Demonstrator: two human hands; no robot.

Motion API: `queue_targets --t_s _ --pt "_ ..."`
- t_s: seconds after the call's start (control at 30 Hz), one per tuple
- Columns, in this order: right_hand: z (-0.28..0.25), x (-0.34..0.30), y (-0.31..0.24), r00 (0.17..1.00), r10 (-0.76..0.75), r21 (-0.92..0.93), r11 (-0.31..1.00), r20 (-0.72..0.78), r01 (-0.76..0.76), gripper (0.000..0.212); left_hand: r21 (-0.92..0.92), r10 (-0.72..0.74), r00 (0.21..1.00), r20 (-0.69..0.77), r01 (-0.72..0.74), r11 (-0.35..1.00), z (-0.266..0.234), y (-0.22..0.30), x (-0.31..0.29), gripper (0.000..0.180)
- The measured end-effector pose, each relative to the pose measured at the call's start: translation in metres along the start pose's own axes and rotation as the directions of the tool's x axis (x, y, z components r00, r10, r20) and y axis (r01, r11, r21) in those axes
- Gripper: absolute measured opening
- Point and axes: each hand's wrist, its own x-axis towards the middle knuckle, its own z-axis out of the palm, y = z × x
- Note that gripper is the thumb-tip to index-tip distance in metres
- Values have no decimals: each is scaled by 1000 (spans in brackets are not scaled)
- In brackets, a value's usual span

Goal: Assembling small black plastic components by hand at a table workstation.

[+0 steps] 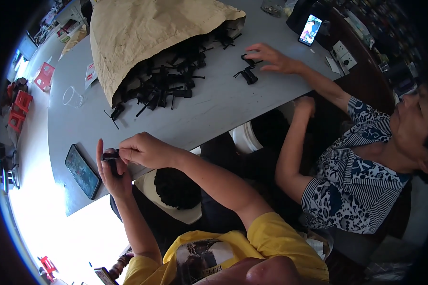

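Small black part (pixel 111 156) sits between your hands at the table (pixel 204 116) edge, right of the dark phone (pixel 82 171). Left hand (pixel 119 184): fingers curled round it, one finger pointing up. Right hand (pixel 146 150): fingertips pinched on its right end. Looks like hard plastic—probably light, stiff, slightly slick. Hold its blocky body—thin stems, like those on the piled parts (pixel 164 88), may snap.

On the table (pixel 214 116), a phone (pixel 82 171) lies left of the hands (pixel 145 149); behind, parts (pixel 183 93) in and before a bag (pixel 161 23).
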Motion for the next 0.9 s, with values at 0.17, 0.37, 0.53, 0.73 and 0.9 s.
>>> queue_targets --t_s 0.17,0.37,0.53,0.73,0.9 --pt "2 2 3 1000 10 -25 1000 -23 -10 29 -54 -15 997 70 19 998 -25 -6 -1 38" --pt "6 3 8 966 258 49 965 -14 -257 48 186 -18 993 119 -5 983 -26 -10 -4 32" --pt "18 4 16 984 81 -36 995 -160 -88 51 280 -100 992 75 75 957 -14 -6 -4 31" --pt "34 2 14 896 -75 -439 887 -438 -141 37 268 -122 990 -74 138 953 13 -7 -1 35" --pt "35 3 10 919 -167 -597 797 -356 -87 27 131 -152 982 -110 166 977 20 -3 0 32"
